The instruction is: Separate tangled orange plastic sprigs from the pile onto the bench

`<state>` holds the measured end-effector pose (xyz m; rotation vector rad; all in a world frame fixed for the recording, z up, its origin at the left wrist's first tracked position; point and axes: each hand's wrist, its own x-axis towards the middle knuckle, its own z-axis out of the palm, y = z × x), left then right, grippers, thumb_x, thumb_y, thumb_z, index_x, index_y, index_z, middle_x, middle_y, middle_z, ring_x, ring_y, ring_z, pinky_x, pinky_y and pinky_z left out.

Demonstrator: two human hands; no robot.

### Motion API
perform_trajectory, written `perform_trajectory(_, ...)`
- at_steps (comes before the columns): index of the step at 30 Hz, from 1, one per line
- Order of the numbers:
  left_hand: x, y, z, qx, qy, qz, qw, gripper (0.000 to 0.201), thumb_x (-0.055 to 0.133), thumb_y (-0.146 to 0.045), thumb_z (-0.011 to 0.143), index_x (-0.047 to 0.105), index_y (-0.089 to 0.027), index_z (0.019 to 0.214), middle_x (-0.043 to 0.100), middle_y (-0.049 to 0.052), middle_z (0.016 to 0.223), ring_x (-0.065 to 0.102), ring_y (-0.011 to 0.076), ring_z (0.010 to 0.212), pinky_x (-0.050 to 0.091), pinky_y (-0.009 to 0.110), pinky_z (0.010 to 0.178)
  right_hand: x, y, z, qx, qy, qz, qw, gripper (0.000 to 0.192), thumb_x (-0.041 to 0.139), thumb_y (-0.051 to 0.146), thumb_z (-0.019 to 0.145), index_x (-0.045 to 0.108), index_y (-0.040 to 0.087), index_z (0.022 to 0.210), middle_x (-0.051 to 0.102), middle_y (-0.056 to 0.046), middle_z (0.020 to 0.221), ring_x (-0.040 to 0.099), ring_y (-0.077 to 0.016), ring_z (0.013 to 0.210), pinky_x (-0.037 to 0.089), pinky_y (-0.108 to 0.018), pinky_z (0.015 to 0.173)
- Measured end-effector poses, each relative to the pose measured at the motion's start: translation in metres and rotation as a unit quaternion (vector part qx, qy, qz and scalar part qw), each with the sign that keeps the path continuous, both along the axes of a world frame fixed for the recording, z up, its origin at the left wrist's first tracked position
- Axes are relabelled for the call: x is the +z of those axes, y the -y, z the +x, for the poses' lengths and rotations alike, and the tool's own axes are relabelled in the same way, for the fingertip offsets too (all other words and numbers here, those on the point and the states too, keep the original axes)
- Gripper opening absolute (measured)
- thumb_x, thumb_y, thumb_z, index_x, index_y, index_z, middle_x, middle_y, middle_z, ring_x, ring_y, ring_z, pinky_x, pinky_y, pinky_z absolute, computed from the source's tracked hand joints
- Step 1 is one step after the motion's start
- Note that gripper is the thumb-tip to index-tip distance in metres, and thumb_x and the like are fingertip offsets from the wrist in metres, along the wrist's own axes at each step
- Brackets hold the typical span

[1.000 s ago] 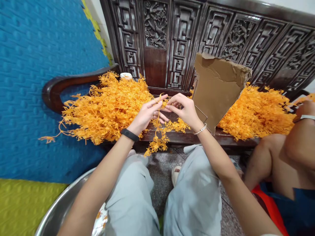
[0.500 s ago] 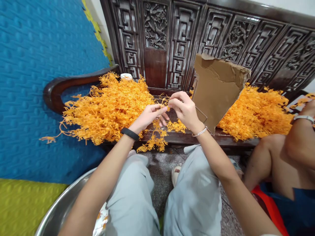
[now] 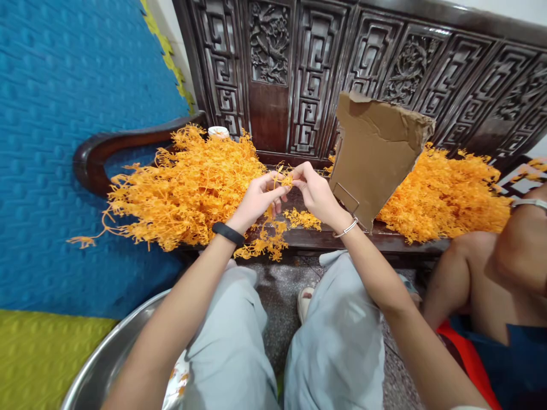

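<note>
Left hand [image 3: 256, 199]: pinching one end of an orange sprig [image 3: 285, 181], fingertips closed on it.
Right hand [image 3: 314, 191]: gripping the sprig's other end, held up clear of the bench [image 3: 342, 239], likely for a close look.
Left heap [image 3: 192, 188]: left of the sprig.
Right heap [image 3: 444, 193]: right, behind cardboard [image 3: 376, 154] propped upright as divider.
Steel basin [image 3: 106, 359]: below, near the knees.

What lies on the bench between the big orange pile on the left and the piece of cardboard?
In the head view, both hands, left hand and right hand, pinch an orange sprig there; smaller orange sprigs lie below on the bench.
</note>
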<state>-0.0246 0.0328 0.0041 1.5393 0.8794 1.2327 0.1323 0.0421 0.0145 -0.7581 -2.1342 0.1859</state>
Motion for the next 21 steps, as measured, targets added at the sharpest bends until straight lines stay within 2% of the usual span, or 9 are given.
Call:
perform_trajectory(4,-0.001,0.0,0.002,0.023,-0.024,0.006,0.999,0.014,0.059,-0.024,0.071,0.049,-0.017,0.078,0.052,-0.006,0.047,0.047,0.0081,0.031,0.035,0.018,0.029,0.0,-0.001,-0.001,0.001,-0.02,0.04,0.999,0.01,0.04,0.01,0.084,0.043,0.019,0.083,0.053,-0.004,0.083,0.049,-0.0161,0.076,0.044,-0.033,0.073)
perform_trajectory(8,-0.001,0.002,0.003,0.052,-0.073,0.02,0.996,0.012,0.058,-0.019,0.069,0.047,-0.017,0.068,0.048,-0.008,0.043,0.042,0.0058,0.029,0.031,0.017,0.029,0.002,-0.001,0.0,0.016,-0.042,0.034,0.998,0.011,0.04,0.009,0.084,0.046,0.018,0.083,0.054,-0.004,0.083,0.05,-0.0157,0.078,0.044,-0.033,0.074)
perform_trajectory(12,-0.003,0.002,0.004,0.066,-0.101,0.035,0.992,0.014,0.059,-0.018,0.067,0.045,-0.017,0.066,0.047,-0.008,0.043,0.042,0.0048,0.031,0.031,0.016,0.032,0.004,0.004,-0.001,0.048,-0.063,-0.016,0.997,0.008,0.044,0.014,0.084,0.047,0.018,0.091,0.056,-0.003,0.086,0.053,-0.0139,0.079,0.044,-0.031,0.074)
perform_trajectory(16,-0.006,0.003,0.002,0.089,-0.125,0.054,0.987,0.022,0.058,-0.021,0.069,0.04,-0.018,0.058,0.043,-0.008,0.04,0.041,0.0054,0.03,0.028,0.017,0.032,0.002,0.005,-0.002,0.046,-0.067,-0.074,0.994,0.024,0.057,0.024,0.079,0.048,0.018,0.1,0.058,-0.002,0.085,0.054,-0.0134,0.078,0.043,-0.028,0.069)
perform_trajectory(21,-0.002,0.009,0.001,0.105,-0.161,0.061,0.979,0.014,0.06,-0.021,0.069,0.047,-0.017,0.064,0.045,-0.008,0.04,0.042,0.0056,0.031,0.029,0.016,0.033,-0.003,-0.006,-0.001,0.016,-0.081,-0.148,0.986,0.023,0.057,0.015,0.075,0.052,0.016,0.098,0.056,0.001,0.075,0.051,-0.0093,0.062,0.041,-0.024,0.06)
